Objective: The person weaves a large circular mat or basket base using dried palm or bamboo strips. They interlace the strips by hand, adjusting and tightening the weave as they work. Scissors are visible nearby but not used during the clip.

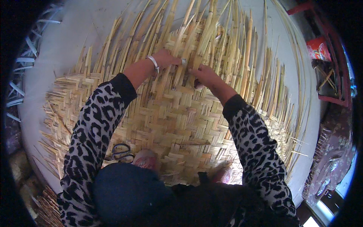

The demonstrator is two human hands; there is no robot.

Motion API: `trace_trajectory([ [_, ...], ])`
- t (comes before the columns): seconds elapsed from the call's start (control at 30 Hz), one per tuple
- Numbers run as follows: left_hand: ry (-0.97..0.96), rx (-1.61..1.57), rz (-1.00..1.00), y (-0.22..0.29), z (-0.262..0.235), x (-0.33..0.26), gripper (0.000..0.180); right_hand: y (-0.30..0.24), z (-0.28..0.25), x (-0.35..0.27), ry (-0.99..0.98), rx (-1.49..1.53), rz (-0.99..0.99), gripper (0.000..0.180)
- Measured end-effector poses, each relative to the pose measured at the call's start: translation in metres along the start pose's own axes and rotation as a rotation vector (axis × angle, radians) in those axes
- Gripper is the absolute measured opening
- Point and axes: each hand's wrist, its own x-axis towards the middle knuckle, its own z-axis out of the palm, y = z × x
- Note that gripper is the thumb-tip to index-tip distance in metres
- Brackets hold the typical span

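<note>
Woven mat (170, 121) is flat on the pale floor (41, 90), directly in front of the person and reaching back under their feet. Middle and near part: done, by the look of it. Strips cross over-under in a tight block pattern, no big gaps I can see.

Far edge: not done. Loose strips (247, 45) fan out away from the person, uneven lengths, not woven in past the hands. Left and right sides are ragged too, ends sticking out, no finished border. My read: main field well along, far end plus edges left. Can't put a fraction on it, since the body hides part of the near side.

Both hands are at the boundary between woven and loose. Left hand (166, 60) is part-curled over the strips, index reaching right, something pale at the fingertip; can't tell if it has hold of a strip. Right hand (207, 76) is just beside it, fingers bent in nearly closed at a strip; actual grip not visible.

Further out: scissors (121, 152) on the mat, next to the left shoe (145, 159), not in either hand. Right shoe (222, 174) is on the near part. Red-framed furniture (340, 56) and patterned cloth (327, 159) off to the right, brown twigs (47, 208) lower left.
</note>
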Motion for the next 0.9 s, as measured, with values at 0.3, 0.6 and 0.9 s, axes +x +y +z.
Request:
trace_trajectory([
  [0.3, -0.149, 0.011, 0.071, -0.011, 0.005, 0.018, 0.048, 0.015, 0.017, -0.001, 0.236, -0.151, -0.026, 0.036],
  [0.6, -0.322, -0.198, 0.16, -0.002, -0.003, -0.013, 0.047, 0.009, 0.027, -0.019, 0.063, -0.505, -0.246, 0.034],
  [0.9, 0.172, -0.694, 0.158, -0.058, -0.034, -0.055, 0.033, 0.021, 0.018, -0.042, 0.306, -0.477, -0.376, 0.021],
])
